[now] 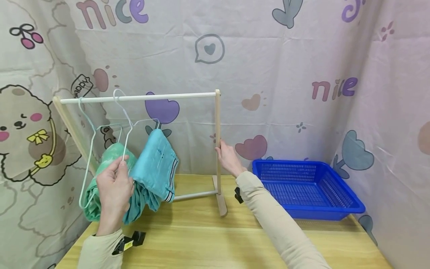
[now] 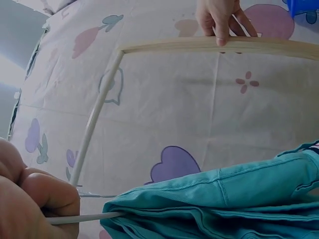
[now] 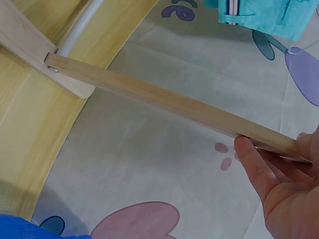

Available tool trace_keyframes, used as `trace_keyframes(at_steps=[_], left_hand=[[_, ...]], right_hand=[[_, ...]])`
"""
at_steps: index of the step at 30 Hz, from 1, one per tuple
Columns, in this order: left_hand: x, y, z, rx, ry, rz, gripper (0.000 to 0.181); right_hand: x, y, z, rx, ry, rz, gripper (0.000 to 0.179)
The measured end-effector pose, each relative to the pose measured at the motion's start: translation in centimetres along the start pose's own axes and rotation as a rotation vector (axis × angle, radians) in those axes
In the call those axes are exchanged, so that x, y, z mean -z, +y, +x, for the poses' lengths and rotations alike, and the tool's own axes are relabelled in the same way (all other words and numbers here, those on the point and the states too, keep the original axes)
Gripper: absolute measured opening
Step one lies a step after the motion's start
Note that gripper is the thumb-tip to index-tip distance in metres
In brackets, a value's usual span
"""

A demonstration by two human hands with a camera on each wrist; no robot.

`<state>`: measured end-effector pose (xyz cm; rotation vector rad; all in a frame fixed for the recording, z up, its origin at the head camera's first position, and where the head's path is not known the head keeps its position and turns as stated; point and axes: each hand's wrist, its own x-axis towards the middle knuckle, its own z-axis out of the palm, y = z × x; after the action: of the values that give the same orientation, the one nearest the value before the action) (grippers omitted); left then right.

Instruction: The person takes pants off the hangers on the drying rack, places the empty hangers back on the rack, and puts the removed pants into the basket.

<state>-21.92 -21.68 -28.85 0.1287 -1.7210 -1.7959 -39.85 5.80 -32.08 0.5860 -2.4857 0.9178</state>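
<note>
My left hand [image 1: 115, 188] pinches one side of a white wire hanger [image 1: 127, 135] between thumb and fingers. The hanger's hook is at the rail of a wooden clothes rack [image 1: 174, 96]. Turquoise trousers [image 1: 156, 164] with a striped edge hang folded over this hanger; the left wrist view shows their folds [image 2: 214, 191] close to the hand. Behind my left hand a green garment [image 1: 115, 151] hangs with a second, pale hanger [image 1: 91, 144], partly hidden. My right hand [image 1: 230, 158] grips the rack's right upright [image 3: 169, 97] with thumb and fingers on opposite sides.
A blue plastic basket [image 1: 305, 215] stands on the wooden table [image 1: 201, 243] to the right of the rack. The rack's right foot [image 1: 220, 205] and lower bar [image 1: 195, 195] rest low over the table. A patterned curtain [image 1: 235, 67] encloses the back and sides.
</note>
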Motion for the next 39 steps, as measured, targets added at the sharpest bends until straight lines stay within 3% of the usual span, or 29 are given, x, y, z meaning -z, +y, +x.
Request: trace_keyframes(at_steps=[9, 16, 23, 31, 39], left_hand=[[0.5, 0.4, -0.3, -0.024, -0.011, -0.011, 0.036], [0.6, 0.8, -0.2, -0.088, -0.002, -0.01, 0.035], [0.9, 0.9, -1.0, -0.042, -0.049, 0.033, 0.04], [1.1, 0.2, -1.9, -0.035, -0.111, 0.11, 0.043], [1.0, -0.5, -2.2, -0.003, -0.171, 0.094, 0.047]], right_hand=[[-0.1, -0.3, 0.0, -0.002, -0.003, -0.003, 0.026], [0.0, -0.4, 0.0, 0.002, 0.011, -0.03, 0.024], [0.3, -0.3, 0.0, 0.013, 0.025, -0.024, 0.023], [0.3, -0.3, -0.1, -0.021, 0.012, -0.028, 0.022], [0.1, -0.5, -0.2, -0.023, 0.007, 0.0, 0.022]])
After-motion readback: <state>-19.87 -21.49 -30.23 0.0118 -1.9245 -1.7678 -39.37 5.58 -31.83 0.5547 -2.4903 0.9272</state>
